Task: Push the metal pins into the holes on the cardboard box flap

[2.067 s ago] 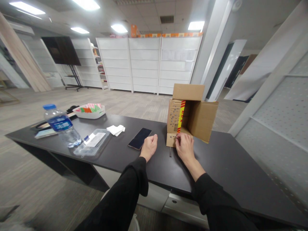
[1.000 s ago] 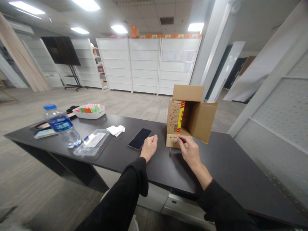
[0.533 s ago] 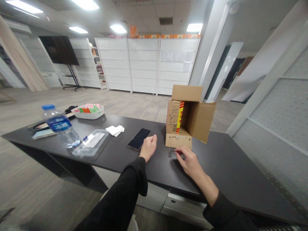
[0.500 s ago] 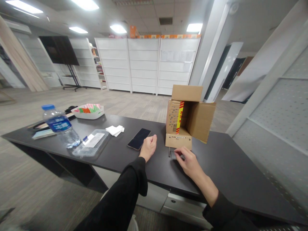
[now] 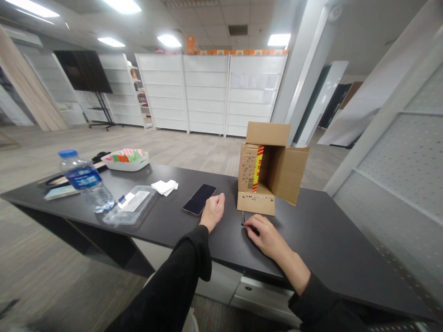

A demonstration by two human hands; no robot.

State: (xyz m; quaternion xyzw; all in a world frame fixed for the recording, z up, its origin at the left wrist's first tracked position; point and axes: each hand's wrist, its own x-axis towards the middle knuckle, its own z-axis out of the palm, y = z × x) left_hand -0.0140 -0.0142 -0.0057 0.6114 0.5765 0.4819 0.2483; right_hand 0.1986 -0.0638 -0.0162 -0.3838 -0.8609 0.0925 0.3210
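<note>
My left hand (image 5: 212,213) is closed in a fist on the dark tabletop, beside the lower right corner of a phone (image 5: 200,199). Whatever the fist may hold is hidden. A few thin dark metal rods (image 5: 242,216), perhaps screws or nails, lie in front of the cardboard box (image 5: 249,168). At their near end, my right hand (image 5: 265,234) rests low over the table with thumb and index finger pinched on a rod. The box stands with its opening toward me and its flaps spread; small metallic dots mark its left panel and lower flap.
To the left are a water bottle (image 5: 85,180), a clear plastic case (image 5: 133,207), folded white paper (image 5: 165,187) and a white basket (image 5: 128,161) with colourful packets. A perforated panel (image 5: 398,161) rises beyond the right side of the table (image 5: 332,240).
My right hand has moved slightly left and down, its fingertips now at the near end of the rods. My left fist keeps its place.
</note>
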